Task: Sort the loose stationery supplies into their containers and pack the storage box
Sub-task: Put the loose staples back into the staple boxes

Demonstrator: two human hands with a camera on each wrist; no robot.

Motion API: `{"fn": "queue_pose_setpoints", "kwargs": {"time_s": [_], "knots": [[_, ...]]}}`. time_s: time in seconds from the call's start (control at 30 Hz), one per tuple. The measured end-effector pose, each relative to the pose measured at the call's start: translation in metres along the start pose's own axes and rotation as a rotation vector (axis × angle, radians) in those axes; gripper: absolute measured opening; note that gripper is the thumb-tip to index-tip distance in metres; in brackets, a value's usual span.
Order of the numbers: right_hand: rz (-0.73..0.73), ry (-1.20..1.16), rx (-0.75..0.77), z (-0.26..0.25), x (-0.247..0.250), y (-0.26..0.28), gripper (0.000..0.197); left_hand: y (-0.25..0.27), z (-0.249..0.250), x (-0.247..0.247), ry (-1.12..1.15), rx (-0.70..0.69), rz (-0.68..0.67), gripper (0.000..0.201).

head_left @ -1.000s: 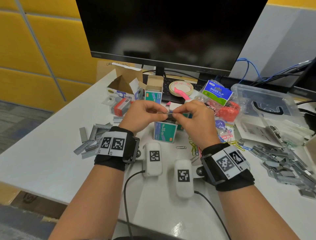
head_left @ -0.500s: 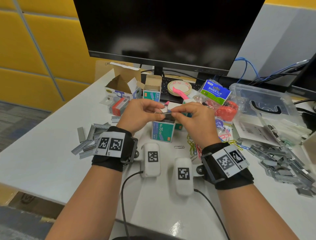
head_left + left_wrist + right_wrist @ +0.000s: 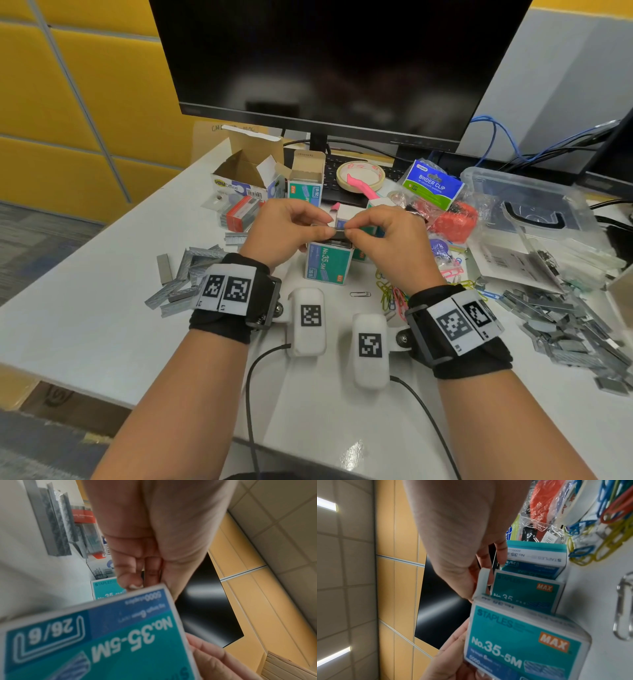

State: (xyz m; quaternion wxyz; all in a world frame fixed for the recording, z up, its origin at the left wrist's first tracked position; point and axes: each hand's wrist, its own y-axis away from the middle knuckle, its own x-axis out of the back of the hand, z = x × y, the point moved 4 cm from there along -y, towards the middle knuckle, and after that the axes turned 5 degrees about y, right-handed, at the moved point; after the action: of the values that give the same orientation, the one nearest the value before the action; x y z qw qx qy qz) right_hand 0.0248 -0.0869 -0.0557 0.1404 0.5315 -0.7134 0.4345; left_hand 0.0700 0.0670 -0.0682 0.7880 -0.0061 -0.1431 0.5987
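Both hands meet over an upright teal staple box [image 3: 328, 262] marked No.35-5M, its top open. My left hand [image 3: 291, 228] and right hand [image 3: 383, 233] pinch the two ends of a grey strip of staples [image 3: 338, 234] just above that opening. The same box [image 3: 102, 639] fills the left wrist view and shows again [image 3: 520, 639] in the right wrist view, with two more teal staple boxes [image 3: 527, 591] behind it. The strip itself is hidden in both wrist views. Loose staple strips lie in a heap at left [image 3: 191, 274] and a larger heap at right [image 3: 568, 325].
A clear plastic storage box [image 3: 534, 202] with its lid [image 3: 527, 263] stands at right. Coloured paper clips [image 3: 394, 294], a binder clip bag [image 3: 433, 185], a tape roll [image 3: 359, 174], open cardboard boxes [image 3: 250, 178] and a monitor [image 3: 329, 68] crowd the back of the white desk [image 3: 85, 325].
The view has shifted slightly. Both hands, still pinching the staple strip, have lowered it closer to the open top of the teal box.
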Motion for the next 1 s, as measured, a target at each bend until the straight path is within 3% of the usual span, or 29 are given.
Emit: {"fn": "queue_pose_setpoints", "kwargs": {"time_s": [0.33,0.53,0.8,0.87,1.0], "knots": [[0.007,-0.081,0.048,-0.001,0.001,0.006,0.015,-0.001,0.000,0.000,-0.012,-0.043,0.034,0.018],[-0.047,-0.003,0.045,0.000,-0.002,0.005,0.020,-0.001,0.000,-0.001,-0.006,-0.043,0.062,0.019],[-0.084,-0.010,0.020,0.000,-0.001,0.004,0.020,0.000,-0.001,0.000,0.038,0.004,0.074,0.013],[-0.098,-0.009,0.011,-0.001,-0.001,0.004,0.021,0.000,-0.004,0.008,0.036,0.026,0.139,0.007],[-0.114,-0.008,0.010,-0.002,-0.001,0.004,0.023,-0.004,-0.017,0.047,-0.130,0.102,0.504,0.015]]}}
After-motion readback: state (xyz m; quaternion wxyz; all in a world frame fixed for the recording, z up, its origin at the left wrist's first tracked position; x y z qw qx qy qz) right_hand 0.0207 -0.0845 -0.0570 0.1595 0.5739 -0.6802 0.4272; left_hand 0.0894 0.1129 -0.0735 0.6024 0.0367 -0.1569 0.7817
